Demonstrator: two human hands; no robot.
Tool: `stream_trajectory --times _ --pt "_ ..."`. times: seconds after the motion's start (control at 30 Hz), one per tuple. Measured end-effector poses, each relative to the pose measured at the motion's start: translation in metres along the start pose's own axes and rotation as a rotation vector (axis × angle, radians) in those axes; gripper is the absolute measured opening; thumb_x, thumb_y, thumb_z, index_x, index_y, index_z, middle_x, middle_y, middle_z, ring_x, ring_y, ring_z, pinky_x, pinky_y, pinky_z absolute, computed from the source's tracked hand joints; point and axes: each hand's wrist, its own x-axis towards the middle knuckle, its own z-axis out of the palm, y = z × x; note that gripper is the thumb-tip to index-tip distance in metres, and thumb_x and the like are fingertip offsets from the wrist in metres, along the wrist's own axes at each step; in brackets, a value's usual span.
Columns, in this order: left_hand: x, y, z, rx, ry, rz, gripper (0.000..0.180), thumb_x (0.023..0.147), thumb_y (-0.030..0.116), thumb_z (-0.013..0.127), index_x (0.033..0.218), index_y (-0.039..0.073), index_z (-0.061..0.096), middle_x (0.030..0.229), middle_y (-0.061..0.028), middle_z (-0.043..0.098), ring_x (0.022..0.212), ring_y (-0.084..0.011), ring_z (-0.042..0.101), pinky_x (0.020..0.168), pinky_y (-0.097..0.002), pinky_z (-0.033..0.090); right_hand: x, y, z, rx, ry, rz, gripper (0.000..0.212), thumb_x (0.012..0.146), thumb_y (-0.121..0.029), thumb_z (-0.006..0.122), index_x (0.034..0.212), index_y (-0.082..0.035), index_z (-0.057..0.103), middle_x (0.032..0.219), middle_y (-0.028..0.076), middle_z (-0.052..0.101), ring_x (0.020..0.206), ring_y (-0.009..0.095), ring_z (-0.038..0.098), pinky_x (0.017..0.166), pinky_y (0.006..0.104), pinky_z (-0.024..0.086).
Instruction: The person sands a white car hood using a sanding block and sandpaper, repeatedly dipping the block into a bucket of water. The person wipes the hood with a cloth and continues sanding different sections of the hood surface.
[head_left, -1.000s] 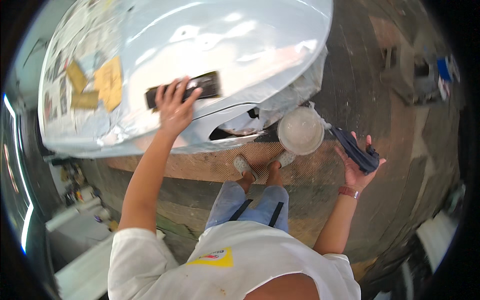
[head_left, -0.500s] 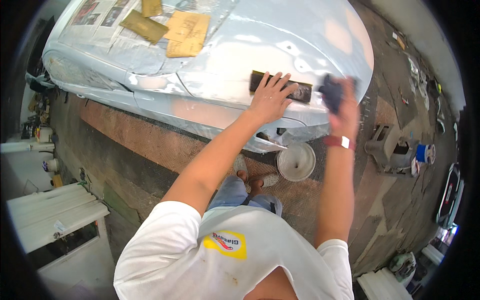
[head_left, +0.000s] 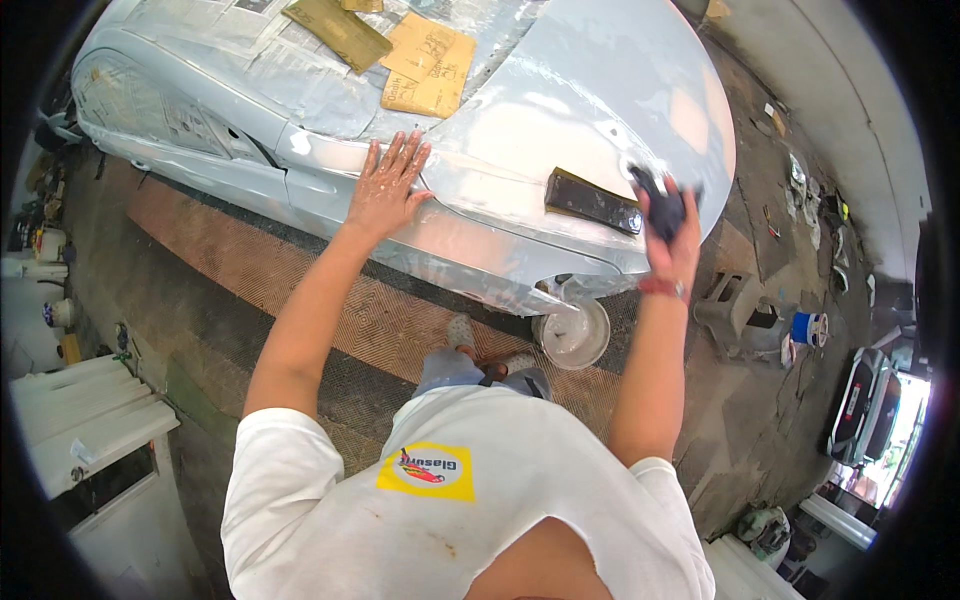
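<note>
In front of me is a car body [head_left: 480, 215] in pale grey-blue with whitish patches. My left hand [head_left: 392, 185], wet and with its fingers spread, lies on the car near the lower corner of the papered windshield. A dark cloth [head_left: 664, 208] is bunched in my right hand [head_left: 676, 245] over the front right part of the car. Between my hands, apart from both, a long black sanding block [head_left: 592, 201] with a yellowish edge rests on the panel. Whether the cloth touches the panel I cannot tell.
Yellow-brown paper sheets [head_left: 430, 65] lie on the newspaper covering the windshield. Below the car's edge stands a round bucket [head_left: 574, 335] of cloudy liquid, beside my feet. To the right are a grey plastic stool [head_left: 735, 308] and a blue-and-white can [head_left: 808, 329]. White cabinets [head_left: 95, 425] stand at left.
My left hand has let go of the sanding block and moved left along the car. The right hand still holds the cloth, now slightly lower in view. The whole view has shifted a little.
</note>
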Motion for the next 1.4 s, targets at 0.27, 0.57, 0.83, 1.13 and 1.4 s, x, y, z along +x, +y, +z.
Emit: stream_trajectory --times 0.27,0.57,0.83,1.13,1.4 --pt "0.012 0.056 0.014 -0.156 -0.053 0.160 0.103 0.102 0.068 0.058 0.176 0.005 0.022 0.184 -0.0160 0.021 0.171 -0.0318 0.017 0.139 -0.0546 0.012 -0.255 -0.054 -0.358 -0.037 1.034 -0.154 0.051 0.114 -0.039 0.054 0.148 0.000 0.058 0.147 0.019 0.063 0.136 0.042 0.062 0.109 0.0627 0.059" --pt "0.032 0.131 0.028 -0.230 -0.086 0.226 0.108 0.100 0.070 0.060 0.175 0.002 0.022 0.184 -0.0200 0.017 0.171 -0.0372 0.012 0.138 -0.0583 0.009 -0.607 0.006 -0.412 -0.217 1.710 0.086 0.066 0.110 -0.045 0.054 0.159 -0.002 0.048 0.164 0.017 0.046 0.145 0.034 0.046 0.116 0.0493 0.043" --pt "0.013 0.107 0.031 -0.257 -0.099 0.251 0.097 0.101 0.063 0.063 0.177 0.015 0.026 0.185 -0.0061 0.021 0.172 -0.0251 0.014 0.139 -0.0564 0.009 -0.611 -0.045 -0.403 -0.277 1.836 0.010 0.069 0.102 -0.049 0.068 0.147 0.002 0.054 0.146 0.017 0.056 0.121 0.034 0.057 0.095 0.0481 0.054" --pt "-0.034 0.061 0.020 -0.160 -0.073 -0.004 0.095 0.102 0.058 0.066 0.178 0.016 0.025 0.186 -0.0065 0.018 0.172 -0.0269 0.014 0.137 -0.0623 0.011 -0.511 -0.197 -0.413 -0.426 1.748 -0.300 0.074 0.093 -0.053 0.084 0.133 0.006 0.062 0.126 0.018 0.067 0.095 0.033 0.070 0.071 0.0468 0.066" --pt "-0.025 0.159 0.021 -0.212 -0.051 -0.292 0.100 0.105 0.059 0.062 0.177 0.006 0.019 0.184 -0.0253 0.007 0.171 -0.0420 0.007 0.135 -0.0652 0.006 -0.424 -0.277 -0.440 -0.529 1.587 -0.451 0.068 0.090 -0.051 0.091 0.123 0.004 0.070 0.102 0.012 0.072 0.073 0.031 0.070 0.064 0.0415 0.068"
